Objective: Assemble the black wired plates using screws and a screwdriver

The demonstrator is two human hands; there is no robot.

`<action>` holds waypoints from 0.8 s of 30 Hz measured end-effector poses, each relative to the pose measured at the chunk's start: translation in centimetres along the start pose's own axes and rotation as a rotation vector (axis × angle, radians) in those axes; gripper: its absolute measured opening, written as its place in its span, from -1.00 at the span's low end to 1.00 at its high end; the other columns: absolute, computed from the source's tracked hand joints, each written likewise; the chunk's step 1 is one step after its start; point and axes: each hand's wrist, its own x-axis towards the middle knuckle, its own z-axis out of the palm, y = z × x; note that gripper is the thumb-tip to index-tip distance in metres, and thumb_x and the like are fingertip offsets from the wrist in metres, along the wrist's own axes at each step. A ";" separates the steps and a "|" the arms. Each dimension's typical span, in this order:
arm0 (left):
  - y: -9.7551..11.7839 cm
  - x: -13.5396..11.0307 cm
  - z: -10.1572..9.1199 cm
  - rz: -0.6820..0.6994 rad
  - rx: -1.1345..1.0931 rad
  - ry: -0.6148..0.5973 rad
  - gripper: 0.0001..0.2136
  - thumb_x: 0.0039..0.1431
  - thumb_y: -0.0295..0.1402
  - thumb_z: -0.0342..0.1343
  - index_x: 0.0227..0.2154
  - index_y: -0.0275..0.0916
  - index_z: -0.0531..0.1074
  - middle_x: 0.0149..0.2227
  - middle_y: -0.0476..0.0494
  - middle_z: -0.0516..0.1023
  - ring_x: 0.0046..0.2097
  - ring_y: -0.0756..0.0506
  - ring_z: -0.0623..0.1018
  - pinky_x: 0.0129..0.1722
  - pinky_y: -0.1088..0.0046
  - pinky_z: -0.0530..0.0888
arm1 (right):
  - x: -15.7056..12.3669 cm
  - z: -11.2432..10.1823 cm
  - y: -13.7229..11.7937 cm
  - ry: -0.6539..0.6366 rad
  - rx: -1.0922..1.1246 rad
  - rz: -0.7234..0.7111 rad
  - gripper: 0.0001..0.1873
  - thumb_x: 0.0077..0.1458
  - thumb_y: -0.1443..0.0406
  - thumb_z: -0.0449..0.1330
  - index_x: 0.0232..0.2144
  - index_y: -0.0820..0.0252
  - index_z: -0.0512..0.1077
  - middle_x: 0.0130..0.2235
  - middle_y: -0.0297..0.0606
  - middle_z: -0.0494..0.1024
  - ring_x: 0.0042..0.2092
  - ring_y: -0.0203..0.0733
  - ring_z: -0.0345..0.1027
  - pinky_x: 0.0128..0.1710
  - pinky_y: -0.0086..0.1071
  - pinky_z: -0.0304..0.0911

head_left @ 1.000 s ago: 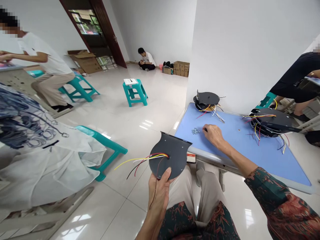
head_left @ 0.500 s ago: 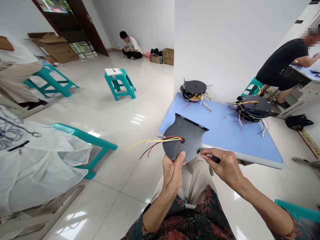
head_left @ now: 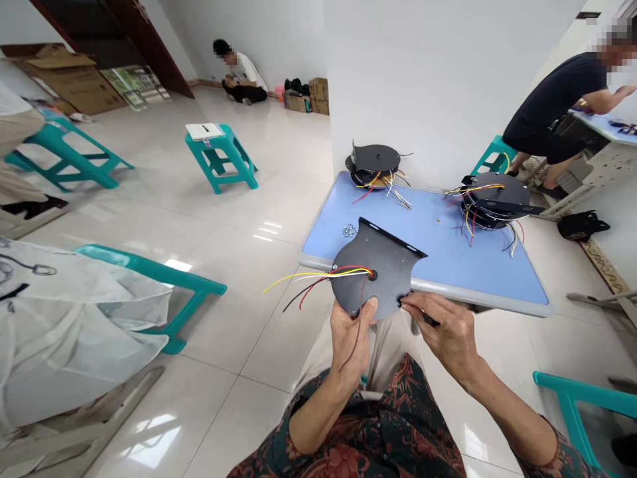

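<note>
Now left hand [head_left: 351, 335] upright under plate [head_left: 381, 265]

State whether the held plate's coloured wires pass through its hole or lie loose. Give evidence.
Through the hole: the wires converge at the hole in the plate in the left hand, then fan out leftwards.

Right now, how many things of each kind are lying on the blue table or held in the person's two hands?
Grey wired plate in the left hand: 1
Stacks of wired plates on the blue table: 2
Heap of small metal nuts: 1
Tiny brown speck: 1
Small dark tool in the right hand: 1
Total: 6
</note>
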 end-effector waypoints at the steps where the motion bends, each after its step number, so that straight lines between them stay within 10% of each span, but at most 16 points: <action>1: 0.0 0.0 0.1 -0.001 -0.001 -0.006 -0.42 0.02 -0.20 0.38 0.10 -0.24 0.40 -0.09 -0.23 0.61 -0.07 -0.20 0.61 -0.04 0.26 0.53 | -0.1 0.0 0.0 0.006 0.010 0.012 -0.82 0.25 0.37 0.20 -0.24 0.07 0.61 -0.29 -0.26 0.69 -0.29 -0.21 0.60 -0.25 -0.41 0.51; 24: 0.4 -0.9 -0.2 0.067 0.122 -0.022 -0.36 0.04 -0.16 0.36 0.17 -0.24 0.36 -0.03 -0.25 0.60 0.05 -0.24 0.57 0.15 0.15 0.44 | -2.8 0.3 -1.0 0.124 0.181 0.120 -0.82 0.15 0.43 0.30 -0.22 0.08 0.61 -0.28 -0.25 0.67 -0.26 -0.19 0.57 -0.23 -0.33 0.50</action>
